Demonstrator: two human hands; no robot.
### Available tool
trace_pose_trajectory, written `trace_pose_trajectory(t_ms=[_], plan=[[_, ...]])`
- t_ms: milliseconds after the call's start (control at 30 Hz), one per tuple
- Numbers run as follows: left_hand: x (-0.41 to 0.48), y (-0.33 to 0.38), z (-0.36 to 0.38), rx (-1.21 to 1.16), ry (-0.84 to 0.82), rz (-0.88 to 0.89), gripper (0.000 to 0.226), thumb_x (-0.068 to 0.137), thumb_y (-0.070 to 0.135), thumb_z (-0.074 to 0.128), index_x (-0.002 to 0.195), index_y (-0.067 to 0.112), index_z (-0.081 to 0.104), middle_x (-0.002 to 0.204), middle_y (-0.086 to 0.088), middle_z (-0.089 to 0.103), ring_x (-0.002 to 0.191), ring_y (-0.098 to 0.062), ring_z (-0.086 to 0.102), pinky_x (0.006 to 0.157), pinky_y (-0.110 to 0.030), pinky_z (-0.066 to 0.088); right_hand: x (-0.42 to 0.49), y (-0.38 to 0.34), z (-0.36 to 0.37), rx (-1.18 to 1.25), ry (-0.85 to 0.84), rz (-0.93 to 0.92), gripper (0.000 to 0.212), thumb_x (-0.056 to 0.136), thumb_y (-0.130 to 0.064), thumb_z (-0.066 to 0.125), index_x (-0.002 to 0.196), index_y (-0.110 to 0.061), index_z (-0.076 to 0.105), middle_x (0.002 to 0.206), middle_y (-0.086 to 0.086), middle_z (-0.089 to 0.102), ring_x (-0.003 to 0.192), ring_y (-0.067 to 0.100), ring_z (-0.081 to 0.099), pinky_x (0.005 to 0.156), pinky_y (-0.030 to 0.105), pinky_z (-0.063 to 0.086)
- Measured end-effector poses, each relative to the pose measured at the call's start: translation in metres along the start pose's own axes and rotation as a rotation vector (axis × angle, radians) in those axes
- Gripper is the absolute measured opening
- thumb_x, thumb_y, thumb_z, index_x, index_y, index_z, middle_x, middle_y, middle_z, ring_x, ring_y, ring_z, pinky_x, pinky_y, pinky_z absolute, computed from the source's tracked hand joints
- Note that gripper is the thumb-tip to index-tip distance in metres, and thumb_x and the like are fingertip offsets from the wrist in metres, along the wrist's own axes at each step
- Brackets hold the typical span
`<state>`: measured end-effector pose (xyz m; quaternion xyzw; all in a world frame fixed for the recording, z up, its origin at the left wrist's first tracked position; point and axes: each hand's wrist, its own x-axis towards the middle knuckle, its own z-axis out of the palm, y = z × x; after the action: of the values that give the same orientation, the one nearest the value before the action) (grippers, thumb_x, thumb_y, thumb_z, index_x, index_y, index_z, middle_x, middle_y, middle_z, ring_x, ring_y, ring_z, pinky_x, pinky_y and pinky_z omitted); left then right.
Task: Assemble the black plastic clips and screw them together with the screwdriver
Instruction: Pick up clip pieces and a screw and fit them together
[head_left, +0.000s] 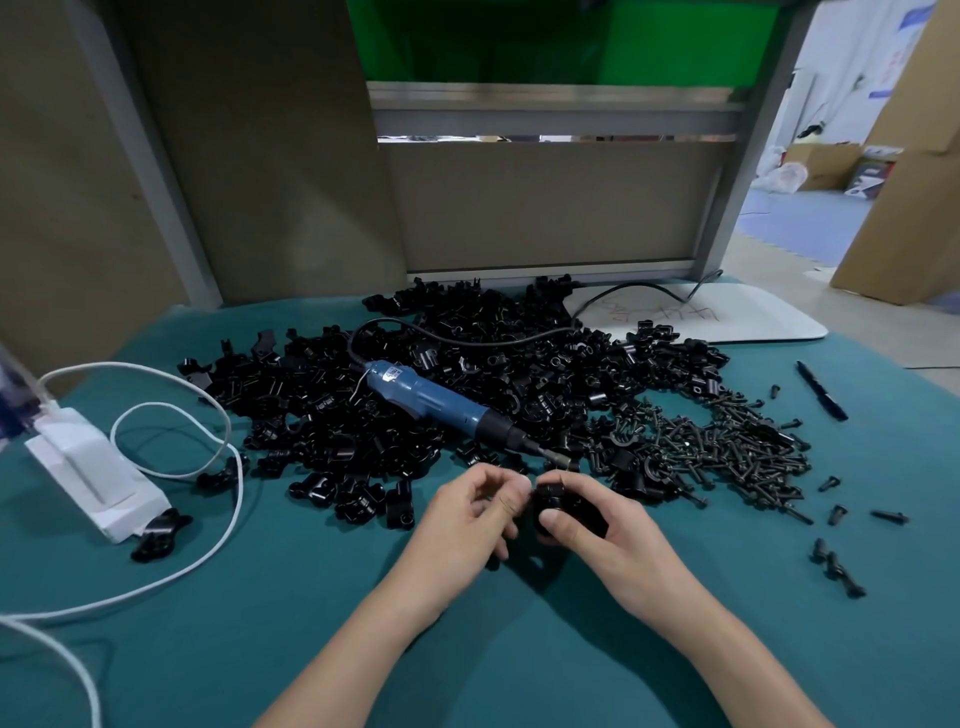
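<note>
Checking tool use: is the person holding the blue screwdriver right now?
No, the blue screwdriver lies untouched on the pile of black clips.

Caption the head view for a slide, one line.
Right hand grips a black plastic clip, left hand at its edge; behind, a blue electric screwdriver lies on the pile of black clips.

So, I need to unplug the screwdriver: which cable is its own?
The black cable, running from the rear of the blue screwdriver over the clip pile to the back right. The white cable loops at the left, beside the white box.
</note>
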<state>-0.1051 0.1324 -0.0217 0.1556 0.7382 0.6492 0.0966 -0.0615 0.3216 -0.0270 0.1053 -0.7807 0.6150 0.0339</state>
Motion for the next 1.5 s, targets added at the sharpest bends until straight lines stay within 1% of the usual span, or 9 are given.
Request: trace_pose_trajectory(t_ms=[100, 333, 467, 600, 733, 1000, 1200, 1333, 1500], plan=[[0.0, 0.001, 0.002, 0.055, 0.001, -0.005, 0.037, 0.089, 0.059, 0.056, 0.077, 0.026, 0.067, 0.068, 0.003, 0.068, 0.056, -0.012, 0.06, 0.056, -0.026, 0.048, 0.0, 0.002, -0.001, -0.053, -0.012, -0.008, 0.026, 0.095, -0.045, 0.067, 0.12, -0.048, 0.065, 0.114, -0.01, 0.074, 0.107, 0.012, 0.069, 0.1, 0.041, 0.056], [-0.002, 0.0, 0.0, 0.001, 0.008, 0.01, 0.009, 0.097, 0.023, 0.066, 0.094, 0.017, 0.073, 0.075, 0.0, 0.073, 0.069, -0.011, 0.067, 0.07, -0.024, 0.056, 0.001, 0.002, -0.001, -0.062, -0.034, -0.007, 0.024, 0.098, -0.037, 0.067, 0.122, -0.041, 0.067, 0.114, -0.008, 0.074, 0.109, 0.014, 0.069, 0.1, 0.047, 0.055], [-0.002, 0.0, 0.002, -0.059, 0.027, 0.045, 0.005, 0.096, 0.011, 0.067, 0.096, 0.015, 0.07, 0.081, 0.003, 0.073, 0.077, -0.01, 0.069, 0.074, -0.023, 0.056, 0.0, -0.001, -0.001, -0.079, -0.029, -0.016, 0.024, 0.099, -0.033, 0.067, 0.12, -0.045, 0.066, 0.113, -0.01, 0.075, 0.107, 0.01, 0.07, 0.095, 0.027, 0.055], [-0.001, 0.002, 0.004, -0.063, 0.045, -0.008, 0.014, 0.098, 0.028, 0.064, 0.099, 0.013, 0.065, 0.076, 0.002, 0.069, 0.068, -0.016, 0.065, 0.067, -0.034, 0.057, -0.001, -0.006, 0.0, -0.09, -0.005, -0.021, 0.024, 0.097, -0.034, 0.068, 0.116, -0.048, 0.067, 0.111, -0.012, 0.074, 0.104, 0.007, 0.069, 0.089, 0.015, 0.05], [0.001, 0.006, 0.0, 0.092, -0.019, -0.052, 0.041, 0.098, 0.048, 0.055, 0.081, 0.013, 0.066, 0.062, 0.001, 0.066, 0.048, -0.014, 0.058, 0.051, -0.024, 0.046, -0.002, -0.008, 0.0, -0.112, 0.008, -0.014, 0.028, 0.096, -0.026, 0.07, 0.119, -0.042, 0.068, 0.113, -0.017, 0.073, 0.109, 0.003, 0.065, 0.091, 0.011, 0.045], [-0.004, 0.002, -0.002, 0.09, -0.021, -0.025, 0.024, 0.1, 0.036, 0.06, 0.084, 0.019, 0.066, 0.064, 0.004, 0.066, 0.051, -0.012, 0.055, 0.052, -0.025, 0.045, -0.003, -0.011, 0.0, -0.121, -0.018, 0.016, 0.026, 0.097, -0.019, 0.071, 0.119, -0.033, 0.069, 0.108, -0.017, 0.074, 0.103, 0.001, 0.067, 0.088, 0.009, 0.045], [-0.001, -0.002, 0.004, 0.012, 0.026, 0.021, 0.014, 0.097, 0.018, 0.066, 0.089, 0.028, 0.068, 0.069, 0.007, 0.068, 0.067, -0.009, 0.062, 0.065, -0.022, 0.051, -0.002, -0.009, 0.0, -0.003, -0.023, 0.018, 0.022, 0.095, -0.027, 0.07, 0.115, -0.036, 0.072, 0.108, -0.003, 0.077, 0.101, 0.014, 0.072, 0.093, 0.026, 0.056], [-0.004, 0.0, 0.003, 0.014, 0.006, 0.017, 0.007, 0.098, 0.033, 0.064, 0.091, 0.033, 0.067, 0.068, 0.005, 0.066, 0.06, -0.009, 0.059, 0.058, -0.022, 0.049, -0.001, -0.01, -0.001, -0.018, -0.007, -0.006, 0.023, 0.094, -0.033, 0.07, 0.115, -0.043, 0.07, 0.111, -0.007, 0.075, 0.106, 0.012, 0.07, 0.094, 0.023, 0.054], [-0.003, 0.009, 0.0, 0.071, -0.077, -0.033, 0.033, 0.099, 0.043, 0.055, 0.084, 0.016, 0.064, 0.062, 0.003, 0.065, 0.045, -0.012, 0.052, 0.05, -0.023, 0.045, -0.003, -0.009, -0.002, -0.061, -0.006, -0.004, 0.027, 0.096, -0.028, 0.071, 0.121, -0.038, 0.069, 0.112, -0.01, 0.074, 0.108, 0.008, 0.066, 0.091, 0.016, 0.048]])
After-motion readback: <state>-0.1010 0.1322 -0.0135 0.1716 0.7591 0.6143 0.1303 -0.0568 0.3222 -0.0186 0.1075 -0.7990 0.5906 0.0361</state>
